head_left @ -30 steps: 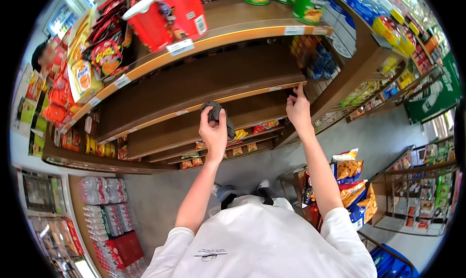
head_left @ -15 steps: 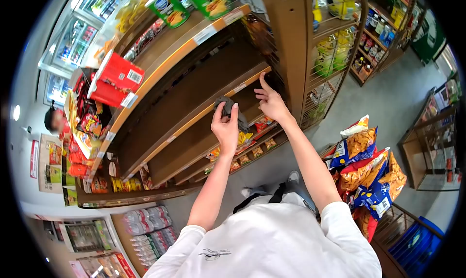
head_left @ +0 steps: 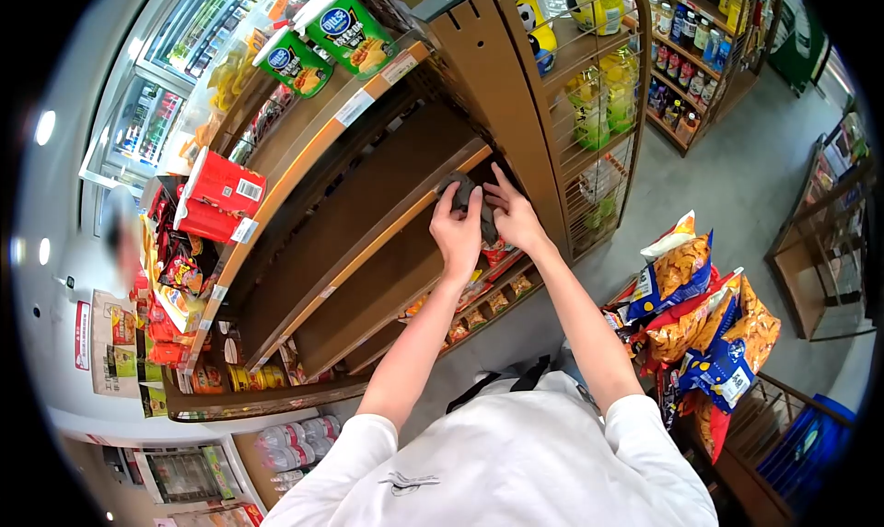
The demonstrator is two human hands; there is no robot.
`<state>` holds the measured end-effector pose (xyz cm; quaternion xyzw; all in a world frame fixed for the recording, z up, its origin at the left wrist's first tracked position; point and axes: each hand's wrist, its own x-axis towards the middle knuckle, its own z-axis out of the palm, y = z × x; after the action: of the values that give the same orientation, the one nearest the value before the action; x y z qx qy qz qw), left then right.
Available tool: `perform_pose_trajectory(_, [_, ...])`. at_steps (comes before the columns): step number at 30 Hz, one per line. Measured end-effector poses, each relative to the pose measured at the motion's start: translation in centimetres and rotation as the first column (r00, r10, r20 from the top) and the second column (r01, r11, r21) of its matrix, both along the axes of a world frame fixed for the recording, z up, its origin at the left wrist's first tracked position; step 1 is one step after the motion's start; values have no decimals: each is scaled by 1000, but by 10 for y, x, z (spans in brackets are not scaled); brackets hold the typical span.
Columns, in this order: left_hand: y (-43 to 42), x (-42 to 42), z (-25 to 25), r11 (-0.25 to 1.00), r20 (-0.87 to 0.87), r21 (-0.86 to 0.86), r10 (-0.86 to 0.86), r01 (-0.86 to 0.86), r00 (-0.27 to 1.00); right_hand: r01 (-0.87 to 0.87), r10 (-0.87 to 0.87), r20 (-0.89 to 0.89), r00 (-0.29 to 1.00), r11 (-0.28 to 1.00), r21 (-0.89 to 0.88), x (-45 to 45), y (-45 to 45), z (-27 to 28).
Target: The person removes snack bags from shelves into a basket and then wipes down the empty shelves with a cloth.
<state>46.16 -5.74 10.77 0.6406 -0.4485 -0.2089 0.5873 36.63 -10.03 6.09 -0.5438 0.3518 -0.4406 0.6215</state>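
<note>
A dark grey cloth (head_left: pixel 485 216) is bunched in my left hand (head_left: pixel 456 237), between the thumb and fingers. The cloth is against the light wooden front edge (head_left: pixel 378 243) of a brown shelf, close to its right end. Just to the right is my right hand (head_left: pixel 520 223), its index finger stretched up toward the shelf's upright post (head_left: pixel 502 94). The other fingers of that hand are partly bent beside the cloth; whether they touch it I cannot tell. Below the hands, small snack packets (head_left: pixel 458 329) lie on the lower shelf.
Green snack tubs (head_left: pixel 345 32) and red tubs (head_left: pixel 221 196) stand on the upper shelf. A wire side rack (head_left: pixel 589 173) holds yellow and green packs. Large chip bags (head_left: pixel 718 343) are stacked at the right. Behind them is grey floor (head_left: pixel 681 191). Bottled drinks (head_left: pixel 295 444) stand lower left.
My left hand has moved right along the shelf edge with the cloth. My right hand has come down closer to it. The whole view has shifted slightly.
</note>
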Motion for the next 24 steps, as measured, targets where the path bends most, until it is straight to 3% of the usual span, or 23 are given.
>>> perform_pose_trajectory(2, [-7,-3,-6,1000,-1,-28,6,-6,1000,2,-2,101,995,1000,-6,-3,2,-4])
perform_pose_trajectory(7, [-24,-9,-5,998,151,44,-41,35,988,23,-29,-40,999,990,-142,-6,3,-16])
perform_pose_trajectory(10, [-38,-8,-2,974,247,102,-224,205,943,83,-91,-98,991,993,-82,-5,22,-20])
perform_pose_trajectory(12, [-40,-3,-9,959,375,25,-271,283,887,142,-142,63,988,990,18,-6,28,-18])
perform_pose_trajectory(13, [-31,-2,-4,958,332,94,-286,270,899,140,-139,-27,990,990,21,-10,26,-20])
perform_pose_trajectory(16, [8,10,-1,960,285,39,-276,277,918,141,-143,2,990,977,162,-17,28,-14])
perform_pose_trajectory(17, [26,17,-4,960,198,72,-278,269,940,96,-86,-55,995,973,209,-20,32,-5])
perform_pose_trajectory(18, [43,26,-9,966,236,100,-256,239,937,51,-22,-112,993,965,258,-20,38,10])
perform_pose_trajectory(20, [75,42,-32,980,107,8,-200,200,974,-62,112,-122,986,931,359,-4,45,19])
perform_pose_trajectory(22, [118,56,-25,983,87,148,-126,112,988,-201,303,-222,927,899,390,17,61,38])
perform_pose_trajectory(24, [156,69,-16,970,-7,242,-31,32,999,-364,464,-193,865,843,395,46,82,30])
